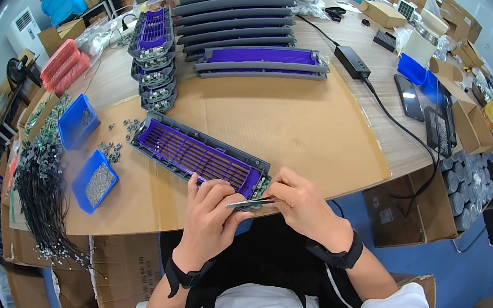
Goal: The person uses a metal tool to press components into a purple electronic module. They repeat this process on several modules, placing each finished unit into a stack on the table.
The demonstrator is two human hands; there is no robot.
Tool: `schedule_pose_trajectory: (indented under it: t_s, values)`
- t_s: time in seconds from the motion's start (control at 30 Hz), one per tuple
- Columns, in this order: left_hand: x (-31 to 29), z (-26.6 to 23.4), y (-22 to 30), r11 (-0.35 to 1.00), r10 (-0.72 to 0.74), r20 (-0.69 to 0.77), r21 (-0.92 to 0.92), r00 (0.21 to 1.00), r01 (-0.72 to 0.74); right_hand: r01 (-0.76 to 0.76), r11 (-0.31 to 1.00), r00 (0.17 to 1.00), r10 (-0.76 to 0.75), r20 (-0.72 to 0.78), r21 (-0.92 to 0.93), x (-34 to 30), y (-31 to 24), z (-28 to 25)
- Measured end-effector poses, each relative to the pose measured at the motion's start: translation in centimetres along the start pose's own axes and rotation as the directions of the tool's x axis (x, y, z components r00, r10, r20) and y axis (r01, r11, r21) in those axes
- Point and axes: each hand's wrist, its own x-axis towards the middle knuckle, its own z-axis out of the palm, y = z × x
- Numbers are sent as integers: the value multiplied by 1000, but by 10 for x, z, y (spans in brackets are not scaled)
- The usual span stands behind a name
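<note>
In front of me a grey plastic housing with a purple slatted panel (195,153) lies aslant on the cardboard sheet. A green circuit board (261,185) shows at its right end. My left hand (211,213) is closed at the near edge of the housing, its fingertips against the rim. My right hand (306,205) is closed in a pinch on slim metal tweezers (250,203). These reach leftward over the housing's near right corner, close to my left thumb and index finger. What their tips touch cannot be made out.
Blue bins (98,185) with small metal parts, loose grey pieces (110,150) and bundled black cables (41,186) are at the left. Stacked housings (237,10) stand at the back. A power adapter (352,62) and phone (409,97) lie right, above an open carton (411,215).
</note>
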Motion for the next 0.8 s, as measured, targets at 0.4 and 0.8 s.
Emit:
schedule_pose_trajectory:
  t_s: [0.4, 0.8]
  values:
    - [-1, 0, 1, 998, -26, -44, -64, 999, 23, -288, 910, 948, 316, 48, -298, 50, -24, 21]
    - [0, -3, 24, 989, 18, 6, -146, 1000, -17, -539, 672, 838, 488, -243, -509, 31, 59, -103]
